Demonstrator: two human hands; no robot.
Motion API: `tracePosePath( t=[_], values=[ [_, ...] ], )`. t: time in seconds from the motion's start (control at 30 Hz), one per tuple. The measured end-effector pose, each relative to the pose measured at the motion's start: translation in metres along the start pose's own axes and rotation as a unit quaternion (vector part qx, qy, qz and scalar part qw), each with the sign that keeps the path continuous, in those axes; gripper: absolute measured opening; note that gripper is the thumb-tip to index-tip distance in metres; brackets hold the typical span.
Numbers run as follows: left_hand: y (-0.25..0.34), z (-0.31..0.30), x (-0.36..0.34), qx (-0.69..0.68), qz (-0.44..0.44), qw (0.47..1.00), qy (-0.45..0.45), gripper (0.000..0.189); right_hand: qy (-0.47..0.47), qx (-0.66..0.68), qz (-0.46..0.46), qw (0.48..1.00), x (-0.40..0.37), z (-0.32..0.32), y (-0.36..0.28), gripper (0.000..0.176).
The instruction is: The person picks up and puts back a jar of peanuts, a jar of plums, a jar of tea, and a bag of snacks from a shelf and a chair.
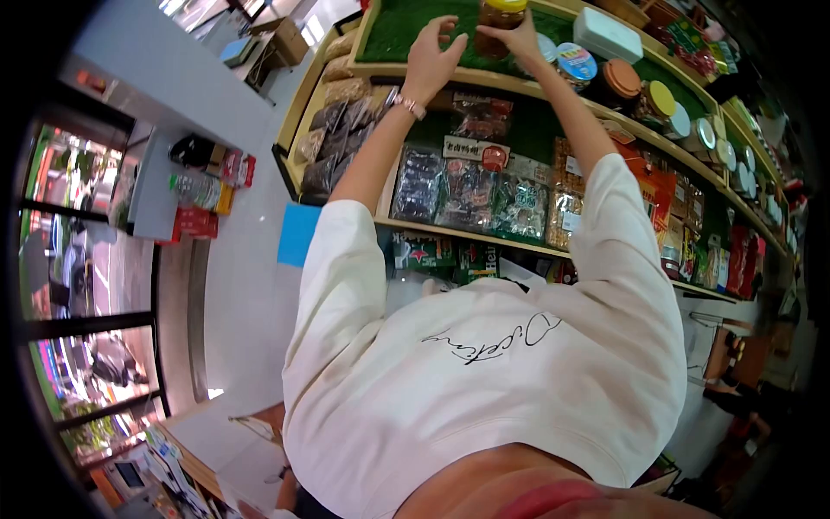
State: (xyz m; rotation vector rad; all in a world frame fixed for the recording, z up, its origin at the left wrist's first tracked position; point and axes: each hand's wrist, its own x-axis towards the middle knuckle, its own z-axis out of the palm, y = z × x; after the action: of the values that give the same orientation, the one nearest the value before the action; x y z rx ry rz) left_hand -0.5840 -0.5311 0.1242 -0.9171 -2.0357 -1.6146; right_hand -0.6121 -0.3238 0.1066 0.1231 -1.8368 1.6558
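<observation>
One jar (495, 24), seemingly within right grip (521, 39); left grip (430, 59) wide, just beside.

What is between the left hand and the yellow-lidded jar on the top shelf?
Nothing stands there. The head view shows only bare green mat between the open left hand and the jar, which the right hand grips.

The right hand (521, 39) is gripping an amber glass jar with a yellow lid (500, 24) above the green-matted wooden top shelf (389, 35), while the left hand (430, 59), wearing a metal wristband (406, 104), is hovering spread-fingered just beside it.
</observation>
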Motion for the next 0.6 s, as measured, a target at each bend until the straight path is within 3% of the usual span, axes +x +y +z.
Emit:
tracePosePath(
  t=[0.03,0.1,0.13,0.17,0.23,0.27,0.3,0.33,0.4,0.5,0.6],
  values=[
    [-0.010,0.013,0.030,0.029,0.023,0.999,-0.007,0.060,0.022,-0.097,-0.059,0.993,0.011,-0.006,0.034,0.078],
    [-0.020,0.036,0.076,0.087,0.068,0.994,-0.020,0.087,0.022,-0.147,-0.065,0.987,0.014,-0.001,0.037,0.084],
    [0.023,0.024,0.087,0.037,0.031,0.993,-0.112,0.090,0.010,-0.191,-0.057,0.980,0.014,0.004,0.032,0.085],
    [-0.004,0.039,0.100,0.086,0.098,0.989,-0.066,0.081,0.008,-0.182,-0.099,0.978,0.017,0.006,0.039,0.086],
    [-0.074,0.065,0.122,0.135,0.062,0.974,-0.171,0.070,-0.024,-0.171,-0.095,0.980,0.010,0.014,0.049,0.083],
    [-0.081,0.065,0.121,0.229,0.074,0.947,-0.212,0.080,-0.029,-0.194,-0.052,0.979,-0.003,0.015,0.043,0.084],
    [-0.081,0.063,0.116,0.231,0.048,0.939,-0.249,0.082,-0.035,-0.216,-0.009,0.976,-0.013,0.015,0.040,0.084],
    [-0.083,0.068,0.108,0.218,0.023,0.947,-0.234,0.080,-0.001,-0.259,-0.040,0.965,-0.021,0.018,0.047,0.087],
    [-0.071,0.075,0.093,0.233,-0.006,0.949,-0.214,0.073,0.056,-0.235,-0.017,0.970,-0.050,0.020,0.055,0.081],
    [-0.058,0.086,0.088,0.255,0.049,0.936,-0.236,0.069,0.092,-0.228,-0.009,0.969,-0.112,0.022,0.046,0.066],
    [-0.038,0.084,0.085,0.219,0.068,0.934,-0.273,0.065,0.079,0.051,0.095,0.991,-0.188,0.021,0.036,0.046]
  ],
)
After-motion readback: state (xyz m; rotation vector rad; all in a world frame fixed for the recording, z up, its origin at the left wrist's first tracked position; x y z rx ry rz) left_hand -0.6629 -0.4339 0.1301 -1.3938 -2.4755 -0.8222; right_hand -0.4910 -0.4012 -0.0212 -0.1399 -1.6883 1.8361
